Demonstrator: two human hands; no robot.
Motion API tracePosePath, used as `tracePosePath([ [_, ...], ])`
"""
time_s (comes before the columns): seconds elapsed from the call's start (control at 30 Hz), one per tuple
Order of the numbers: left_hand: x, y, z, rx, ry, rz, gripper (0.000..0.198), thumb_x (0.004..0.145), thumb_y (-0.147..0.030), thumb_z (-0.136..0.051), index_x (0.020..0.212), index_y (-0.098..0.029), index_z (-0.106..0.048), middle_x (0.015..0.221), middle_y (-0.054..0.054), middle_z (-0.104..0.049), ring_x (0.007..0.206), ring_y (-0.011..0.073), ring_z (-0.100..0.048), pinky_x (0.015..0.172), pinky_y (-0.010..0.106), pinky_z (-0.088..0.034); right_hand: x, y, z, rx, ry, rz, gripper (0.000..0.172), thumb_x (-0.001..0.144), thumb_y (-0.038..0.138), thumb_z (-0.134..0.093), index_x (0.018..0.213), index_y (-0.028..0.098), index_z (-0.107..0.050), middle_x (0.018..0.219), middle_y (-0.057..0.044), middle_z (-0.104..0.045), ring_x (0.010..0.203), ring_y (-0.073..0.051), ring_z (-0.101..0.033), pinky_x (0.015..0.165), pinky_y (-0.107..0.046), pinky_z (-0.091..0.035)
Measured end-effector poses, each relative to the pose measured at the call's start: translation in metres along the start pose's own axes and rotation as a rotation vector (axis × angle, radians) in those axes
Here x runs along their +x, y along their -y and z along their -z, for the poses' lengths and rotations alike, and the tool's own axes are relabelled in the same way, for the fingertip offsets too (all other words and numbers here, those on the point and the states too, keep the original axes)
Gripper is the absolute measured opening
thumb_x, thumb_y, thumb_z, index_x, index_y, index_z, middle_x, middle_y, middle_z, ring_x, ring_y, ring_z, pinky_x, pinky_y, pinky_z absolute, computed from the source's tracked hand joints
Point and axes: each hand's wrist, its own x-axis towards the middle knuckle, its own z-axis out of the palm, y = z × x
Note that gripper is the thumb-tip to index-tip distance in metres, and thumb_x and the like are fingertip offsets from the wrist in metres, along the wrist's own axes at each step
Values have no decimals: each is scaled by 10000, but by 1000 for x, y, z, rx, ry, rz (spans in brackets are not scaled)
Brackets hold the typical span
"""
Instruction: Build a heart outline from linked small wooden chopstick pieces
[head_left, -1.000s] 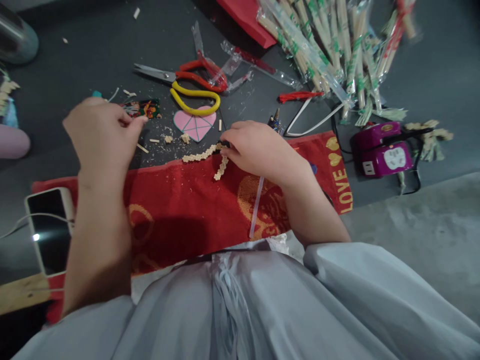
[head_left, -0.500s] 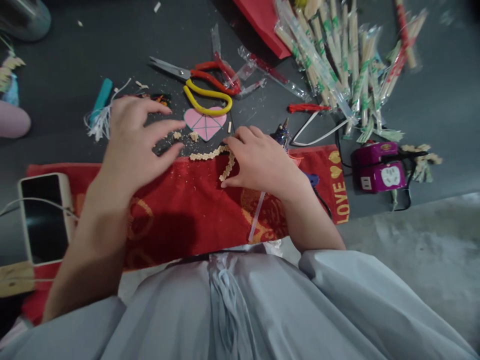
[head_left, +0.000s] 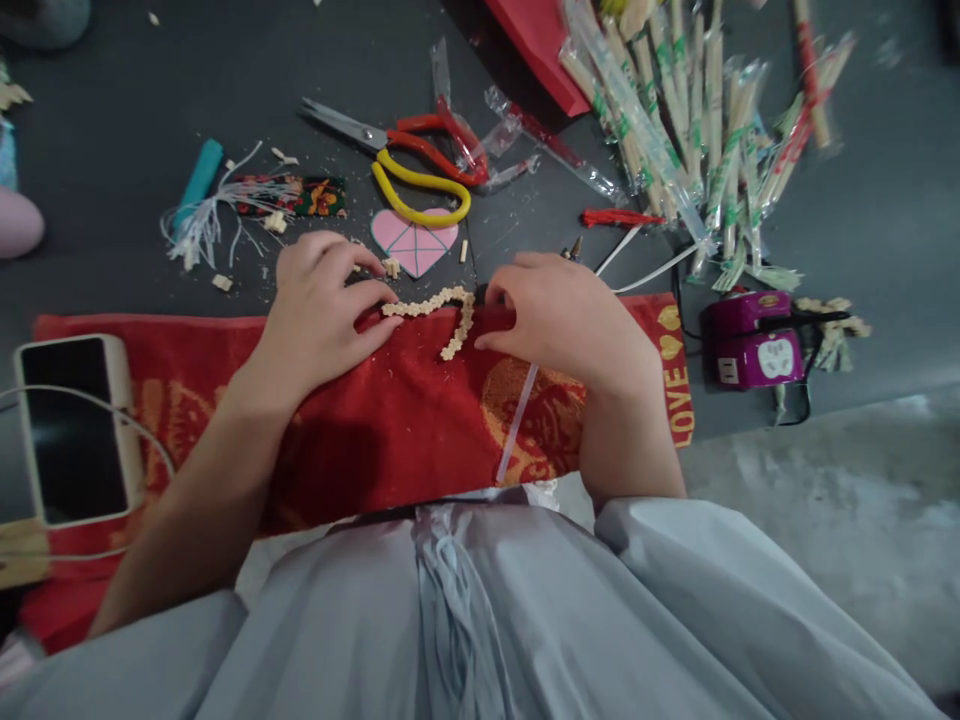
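A chain of small pale wooden pieces [head_left: 435, 305] lies bent at the far edge of a red towel [head_left: 390, 420]. My left hand [head_left: 322, 310] rests on the towel with its fingers curled, fingertips touching the chain's left end. Resting at the chain's right end is my right hand [head_left: 570, 315], fingers curled down and pinched by the bend. A pink paper heart [head_left: 415, 240] lies just beyond the chain on the dark floor.
Scissors with red and yellow handles [head_left: 409, 165] lie beyond the heart. A heap of wrapped chopsticks [head_left: 675, 110] fills the upper right. A purple power strip [head_left: 754, 340] sits right of the towel, a phone [head_left: 71, 425] with a cable at its left end.
My left hand came from the upper left down to the chain's left end and curled. My right hand stayed at the chain's right end. The view shifted slightly.
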Motion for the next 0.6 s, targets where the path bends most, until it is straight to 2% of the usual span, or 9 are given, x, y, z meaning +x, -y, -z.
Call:
tracePosePath([
  [0.07, -1, -4, 1, 4, -21, 3, 238, 904, -457, -641, 1012, -257, -712, 1261, 46, -647, 1282, 349, -458, 1133, 610, -315, -1, 0, 2, -35, 53, 26, 200, 920, 303, -669, 998, 133, -738, 1023, -133, -743, 977, -309, -688, 806, -393, -479],
  [0.13, -3, -11, 2, 4, -53, -10, 285, 908, -441, -636, 1124, -265, -695, 1308, 46, -629, 1300, 352, -461, 1143, 603, -310, -1, 2, 4, -58, 79, 59, 192, 933, 276, -633, 974, 135, -756, 1014, -139, -765, 967, -315, -707, 757, -377, -461],
  [0.23, -6, -25, 2, 17, -63, -84, 290, 923, -448, -617, 1109, -242, -700, 1284, 76, -643, 1290, 359, -490, 1110, 584, -350, 0, 8, 5, -87, 61, 75, 210, 928, 233, -593, 976, 130, -769, 1021, -162, -779, 963, -339, -725, 682, -365, -417],
  [0.33, -5, -39, -2, 50, -14, -143, 327, 929, -447, -602, 1139, -210, -684, 1284, 101, -648, 1283, 360, -515, 1090, 576, -380, 2, 14, 3, -107, 58, 86, 252, 914, 170, -537, 982, 115, -773, 981, -186, -782, 943, -358, -735, 637, -360, -359],
  [0.47, -1, -50, -9, 25, 83, -121, 582, 843, -484, -700, 1343, -218, -569, 1374, 124, -600, 1346, 391, -489, 1135, 581, -373, 3, 16, 1, -105, 71, 87, 332, 890, 107, -461, 1025, 112, -764, 987, -193, -781, 895, -343, -731, 615, -357, -294],
  [0.6, 3, -54, -13, 27, 102, -88, 628, 834, -440, -705, 1395, -218, -528, 1379, 128, -597, 1340, 395, -503, 1139, 572, -365, 2, 12, 6, -83, 47, 70, 311, 871, 121, -462, 953, 131, -761, 966, -168, -784, 842, -288, -696, 619, -349, -266],
])
